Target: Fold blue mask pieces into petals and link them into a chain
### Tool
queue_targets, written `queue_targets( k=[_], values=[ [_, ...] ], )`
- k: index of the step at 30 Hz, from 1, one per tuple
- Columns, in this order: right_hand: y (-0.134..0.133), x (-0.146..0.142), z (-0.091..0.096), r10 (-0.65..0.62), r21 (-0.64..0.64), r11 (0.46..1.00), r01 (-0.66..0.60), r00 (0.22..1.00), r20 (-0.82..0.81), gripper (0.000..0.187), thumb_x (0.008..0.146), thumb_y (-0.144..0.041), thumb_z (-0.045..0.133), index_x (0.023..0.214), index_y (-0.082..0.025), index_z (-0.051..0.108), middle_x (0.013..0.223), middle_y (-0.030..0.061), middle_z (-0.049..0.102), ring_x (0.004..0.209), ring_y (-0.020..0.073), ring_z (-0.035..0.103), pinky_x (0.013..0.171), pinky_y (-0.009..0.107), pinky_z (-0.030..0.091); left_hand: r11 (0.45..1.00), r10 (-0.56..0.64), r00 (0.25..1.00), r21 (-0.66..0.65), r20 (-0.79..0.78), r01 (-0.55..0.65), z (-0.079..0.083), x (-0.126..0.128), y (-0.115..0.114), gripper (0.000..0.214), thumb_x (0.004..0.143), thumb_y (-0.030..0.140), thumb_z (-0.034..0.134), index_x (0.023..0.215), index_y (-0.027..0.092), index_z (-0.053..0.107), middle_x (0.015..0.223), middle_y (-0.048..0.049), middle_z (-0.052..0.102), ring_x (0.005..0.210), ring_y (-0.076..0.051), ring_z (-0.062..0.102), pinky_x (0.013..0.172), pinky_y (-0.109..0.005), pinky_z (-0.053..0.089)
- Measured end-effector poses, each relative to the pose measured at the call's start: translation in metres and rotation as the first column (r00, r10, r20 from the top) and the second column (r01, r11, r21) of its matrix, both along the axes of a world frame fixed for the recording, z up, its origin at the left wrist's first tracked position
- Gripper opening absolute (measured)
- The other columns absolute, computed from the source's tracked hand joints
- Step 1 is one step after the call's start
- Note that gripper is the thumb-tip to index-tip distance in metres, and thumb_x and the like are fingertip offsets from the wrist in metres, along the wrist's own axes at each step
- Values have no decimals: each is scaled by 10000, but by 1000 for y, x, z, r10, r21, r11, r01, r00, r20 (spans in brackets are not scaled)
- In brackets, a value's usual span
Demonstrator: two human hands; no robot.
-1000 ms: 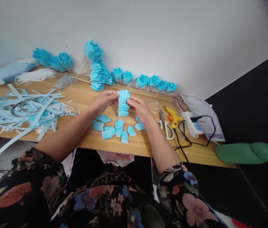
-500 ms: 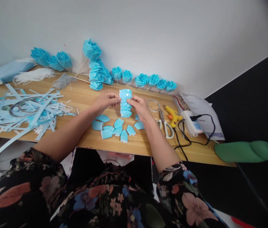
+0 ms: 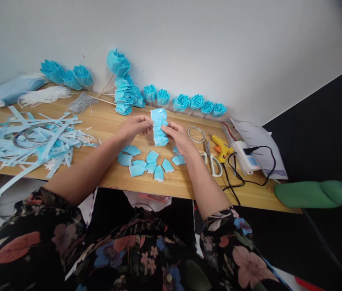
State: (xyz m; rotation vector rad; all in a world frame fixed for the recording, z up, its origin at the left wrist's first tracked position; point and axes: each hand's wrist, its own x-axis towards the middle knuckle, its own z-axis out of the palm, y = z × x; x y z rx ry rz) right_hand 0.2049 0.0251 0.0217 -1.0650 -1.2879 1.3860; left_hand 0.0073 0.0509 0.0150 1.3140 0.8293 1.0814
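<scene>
Both hands hold a light blue strip of overlapping petal pieces [image 3: 159, 126] upright above the wooden table [image 3: 189, 184]. My left hand [image 3: 134, 127] pinches its left edge near the top. My right hand [image 3: 177, 138] pinches its right edge a little lower. Below the hands, several loose blue petal pieces [image 3: 149, 162] lie on the table near its front edge.
Finished blue paper roses [image 3: 199, 103] line the wall, some on sticks [image 3: 119, 66]. A heap of blue paper strips [image 3: 28, 139] covers the left. To the right lie a wire coil [image 3: 197, 134], white scissors [image 3: 213, 161], a yellow glue gun [image 3: 222, 147] and a power strip [image 3: 248, 159] with black cable.
The petal strip has risen a little and tilted, its top leaning left. Both hands have stayed on it and shifted slightly upward.
</scene>
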Motion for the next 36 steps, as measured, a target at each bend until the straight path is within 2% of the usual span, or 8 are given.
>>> queue_targets(
  k=[7, 10, 14, 19, 23, 28, 32, 36],
  values=[
    [4, 1, -3, -74, 64, 995, 71, 996, 44, 357, 628, -490, 818, 644, -213, 593, 645, -52, 545, 651, 106, 471, 661, 266, 405, 991, -137, 982, -7, -131, 137, -5, 2, 0, 438, 732, 561, 834, 712, 148, 689, 639, -43, 676, 562, -111, 582, 566, -229, 449],
    [4, 1, -5, -68, 78, 995, 64, 996, 56, 348, 656, -479, 811, 634, -213, 589, 636, -50, 533, 641, 106, 467, 654, 266, 397, 993, -114, 982, 20, -151, 118, -6, 1, 0, 392, 712, 502, 857, 688, 150, 685, 622, -33, 668, 558, -105, 572, 577, -228, 443],
    [6, 2, -6, -86, 37, 995, 88, 996, -37, 332, 644, -478, 822, 631, -211, 625, 658, -42, 589, 677, 116, 539, 719, 269, 460, 997, -70, 991, 25, -113, 73, -5, -1, 1, 366, 685, 466, 864, 675, 149, 682, 613, -28, 663, 562, -102, 568, 584, -228, 437],
    [7, 3, -5, -89, -21, 996, 87, 993, -78, 418, 650, -587, 809, 843, -218, 762, 862, 7, 742, 835, 158, 654, 793, 285, 506, 1000, 7, 1000, 10, -11, -7, -2, -2, 1, 358, 665, 445, 872, 659, 156, 660, 601, -18, 647, 554, -101, 560, 577, -231, 434],
    [5, 3, -4, -39, 36, 999, 40, 999, -28, 359, 627, -530, 853, 716, -209, 719, 733, -24, 676, 736, 128, 590, 750, 267, 480, 1000, 2, 1000, 0, 26, -2, 0, 0, 0, 384, 653, 458, 888, 669, 154, 654, 609, -16, 643, 544, -95, 559, 557, -223, 435],
    [6, 3, -5, -102, 82, 991, 102, 995, 1, 328, 641, -481, 811, 631, -204, 637, 635, -49, 567, 660, 101, 488, 690, 251, 417, 994, -91, 996, -57, -13, 91, 2, 3, -2, 494, 689, 612, 836, 711, 144, 677, 652, -38, 668, 560, -109, 590, 528, -218, 443],
    [7, 3, -7, -112, 111, 988, 106, 992, 55, 327, 646, -503, 774, 661, -204, 642, 655, -44, 561, 683, 109, 480, 701, 258, 414, 996, -92, 987, -3, -128, 93, -1, 1, -1, 402, 701, 506, 853, 697, 148, 671, 610, -18, 649, 552, -94, 569, 545, -203, 432],
    [8, 2, -9, -116, 127, 986, 106, 991, 74, 306, 664, -486, 759, 657, -201, 648, 660, -39, 554, 688, 114, 481, 717, 266, 425, 997, -57, 988, 36, -146, 63, -4, -1, 1, 320, 703, 423, 829, 676, 153, 659, 611, -12, 644, 556, -96, 558, 562, -213, 437]
  ],
)
